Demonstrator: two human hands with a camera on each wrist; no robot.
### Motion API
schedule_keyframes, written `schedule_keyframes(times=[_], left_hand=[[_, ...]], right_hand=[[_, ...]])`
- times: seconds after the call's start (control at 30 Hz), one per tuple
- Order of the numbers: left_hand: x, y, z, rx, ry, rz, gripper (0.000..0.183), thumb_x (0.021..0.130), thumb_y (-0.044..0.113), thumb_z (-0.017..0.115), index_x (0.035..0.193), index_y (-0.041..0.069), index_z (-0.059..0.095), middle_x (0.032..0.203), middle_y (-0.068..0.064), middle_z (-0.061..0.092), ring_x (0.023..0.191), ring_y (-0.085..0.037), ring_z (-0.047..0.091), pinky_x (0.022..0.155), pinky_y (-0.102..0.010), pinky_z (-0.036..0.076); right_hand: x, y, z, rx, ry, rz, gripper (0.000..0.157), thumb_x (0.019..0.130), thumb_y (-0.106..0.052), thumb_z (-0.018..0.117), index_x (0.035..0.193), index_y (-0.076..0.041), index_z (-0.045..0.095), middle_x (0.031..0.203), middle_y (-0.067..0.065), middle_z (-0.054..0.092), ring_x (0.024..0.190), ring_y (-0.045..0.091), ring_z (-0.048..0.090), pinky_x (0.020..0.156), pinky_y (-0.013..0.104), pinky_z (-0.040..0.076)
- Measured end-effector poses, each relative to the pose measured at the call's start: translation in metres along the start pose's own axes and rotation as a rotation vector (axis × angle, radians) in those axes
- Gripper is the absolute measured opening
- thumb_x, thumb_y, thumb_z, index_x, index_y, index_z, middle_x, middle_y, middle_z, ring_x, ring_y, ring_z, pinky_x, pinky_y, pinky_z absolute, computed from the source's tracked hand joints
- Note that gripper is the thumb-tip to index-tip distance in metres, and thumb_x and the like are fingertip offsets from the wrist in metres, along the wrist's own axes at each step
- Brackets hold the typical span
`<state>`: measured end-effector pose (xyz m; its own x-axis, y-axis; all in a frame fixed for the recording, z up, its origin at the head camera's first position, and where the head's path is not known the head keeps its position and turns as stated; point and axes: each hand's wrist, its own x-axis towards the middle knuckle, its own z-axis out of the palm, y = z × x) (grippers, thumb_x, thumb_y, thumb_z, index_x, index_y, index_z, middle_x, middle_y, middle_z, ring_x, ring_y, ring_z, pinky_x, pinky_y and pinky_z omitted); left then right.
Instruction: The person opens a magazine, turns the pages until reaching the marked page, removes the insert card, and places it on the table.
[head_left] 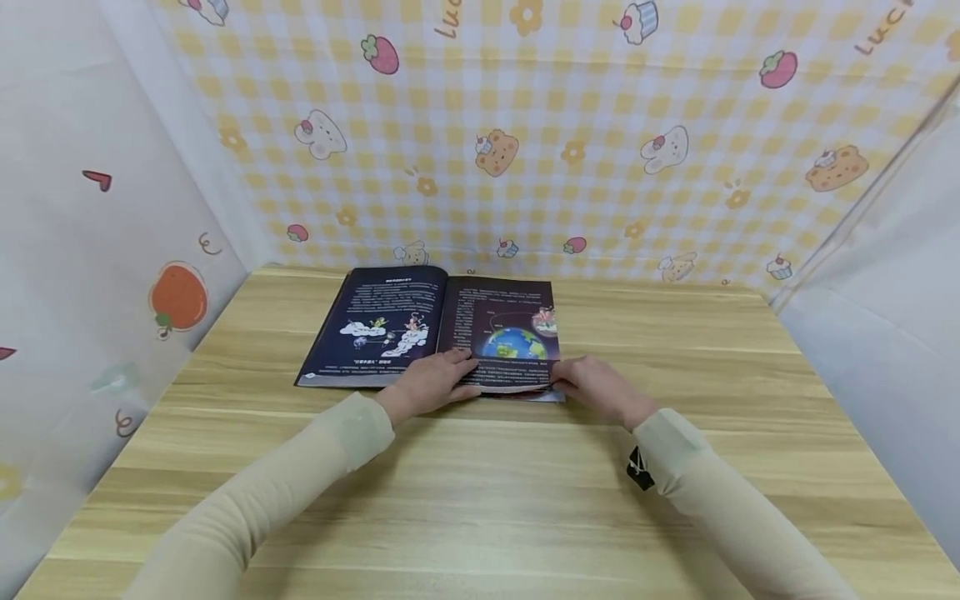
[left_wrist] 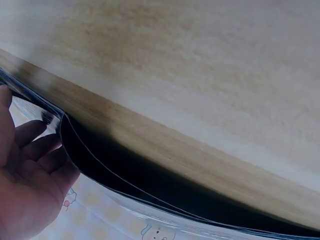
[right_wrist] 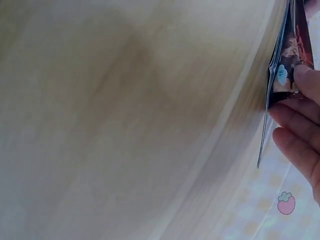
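A dark-paged picture book (head_left: 367, 304) lies open near the table's back edge, upside down in the head view. Its right-hand page (head_left: 517, 300) has a blue-green globe printed on it. My left hand (head_left: 431, 383) rests on the lower part near the spine, fingers extended; the left wrist view shows its palm beside the book's lower edge. At the lower right corner, my right hand (head_left: 600, 387) pinches the page edge, which is slightly lifted. From the right wrist view, my thumb lies on a page corner (right_wrist: 287, 75) numbered 18, with the fingers at its outer edge.
The wooden table (head_left: 480, 500) extends around the book. A yellow checked cloth (head_left: 450, 192) with cartoon prints hangs right behind it, and pale sheets (head_left: 75, 275) close off both sides. A small black object (head_left: 640, 469) hangs at my right wrist.
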<state>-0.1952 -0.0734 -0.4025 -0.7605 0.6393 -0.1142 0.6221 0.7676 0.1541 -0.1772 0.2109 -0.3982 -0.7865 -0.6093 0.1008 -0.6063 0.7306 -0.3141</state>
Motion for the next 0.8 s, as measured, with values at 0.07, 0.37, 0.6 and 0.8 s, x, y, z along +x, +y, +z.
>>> schedule_keyframes(times=[0.07,0.37,0.6,0.8], left_hand=[[0.000,0.000,0.000,-0.002,-0.006,-0.004,0.056,0.097,0.046,0.044,0.139,0.008,0.047,0.146,-0.014,0.040,0.132,-0.032,0.041,0.106,-0.044,0.038],[0.002,0.002,-0.001,-0.004,-0.012,-0.016,0.054,0.099,0.043,0.041,0.139,0.007,0.046,0.146,-0.013,0.040,0.134,-0.030,0.039,0.108,-0.043,0.036],[0.007,0.014,0.004,-0.016,0.024,0.027,0.060,0.097,0.045,0.045,0.139,0.002,0.044,0.146,-0.017,0.039,0.135,-0.032,0.038,0.108,-0.043,0.035],[0.020,0.037,0.010,0.017,0.102,0.111,0.055,0.097,0.041,0.046,0.136,0.001,0.048,0.142,-0.017,0.045,0.131,-0.029,0.044,0.106,-0.039,0.039]], right_hand=[[0.000,0.000,0.000,0.041,0.007,0.034,0.005,0.087,-0.011,0.065,0.084,-0.011,0.069,0.076,-0.002,0.069,0.064,0.005,0.058,0.065,0.024,0.053],[0.000,0.001,-0.001,0.091,0.056,0.067,0.008,0.087,-0.004,0.063,0.091,-0.006,0.070,0.085,0.006,0.071,0.073,0.014,0.066,0.070,0.028,0.056],[-0.002,-0.001,0.000,0.061,0.075,0.099,0.009,0.083,-0.002,0.067,0.090,-0.006,0.071,0.087,0.008,0.072,0.079,0.019,0.069,0.072,0.027,0.056],[-0.002,-0.005,0.002,0.028,0.128,0.083,0.007,0.086,-0.005,0.066,0.090,-0.007,0.071,0.085,0.007,0.073,0.077,0.017,0.069,0.071,0.028,0.057]])
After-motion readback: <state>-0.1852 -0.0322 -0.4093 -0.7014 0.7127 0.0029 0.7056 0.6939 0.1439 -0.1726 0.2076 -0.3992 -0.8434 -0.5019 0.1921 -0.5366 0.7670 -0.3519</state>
